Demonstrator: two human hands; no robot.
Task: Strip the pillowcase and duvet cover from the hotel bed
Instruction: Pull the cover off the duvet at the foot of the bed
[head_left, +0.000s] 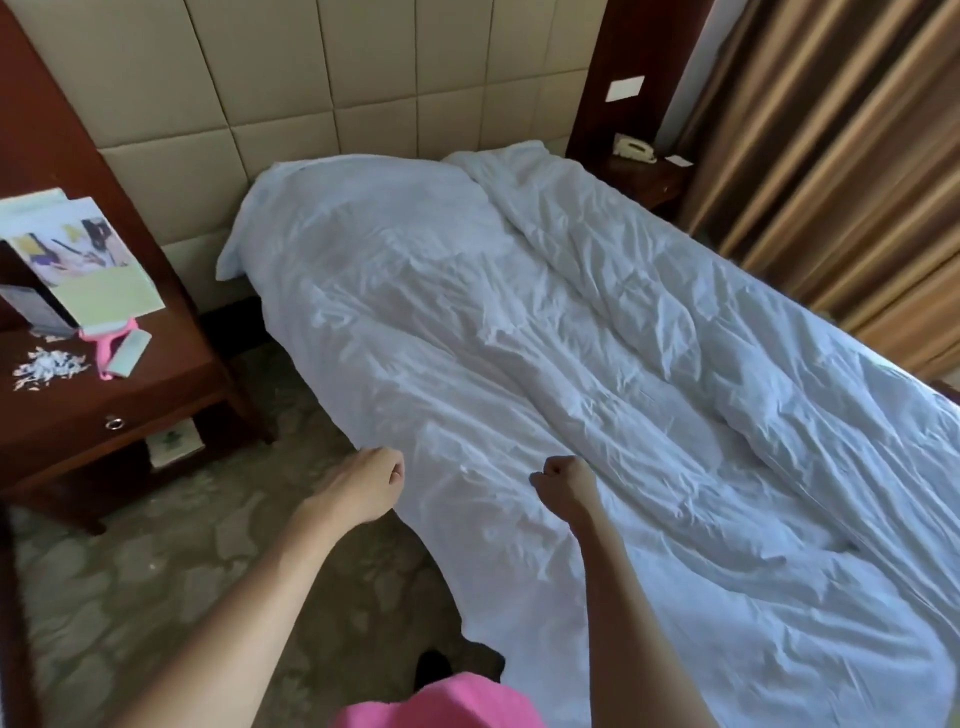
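we stand at the side of the bed (291, 332), and the biggest thing before us is the white duvet cover (597, 415), spread rumpled over nearly the whole mattress with its near edge hanging toward the carpet (156, 571). at the head end, against the padded headboard (311, 78), the pillowcase (322, 208) sits on its pillow, partly under the top of the duvet. both look untouched, so we judge the stripping has barely begun.

for the step in hand, we would take the near edge of the duvet cover in 2 firm pinches, well apart, and draw it back evenly so the filling does not bunch. finding the open end of the cover first would save us tugging at a closed seam; we cannot tell from here which end that is. the pillow may be easier to free once the duvet is off it.

to our left stands the bedside worktop (130, 384) with leaflets (72, 249), a pink lint roller (117, 343) and some white scraps (49, 364), near enough that a wide sweep of cloth could catch them.

both arms reach forward and down. our left hand (374, 486) is curled into a loose fist at the edge of the cover; whether cloth is caught in it we cannot tell. our right hand (563, 480) is likewise closed in a fist over the cover, its grip hidden from us.
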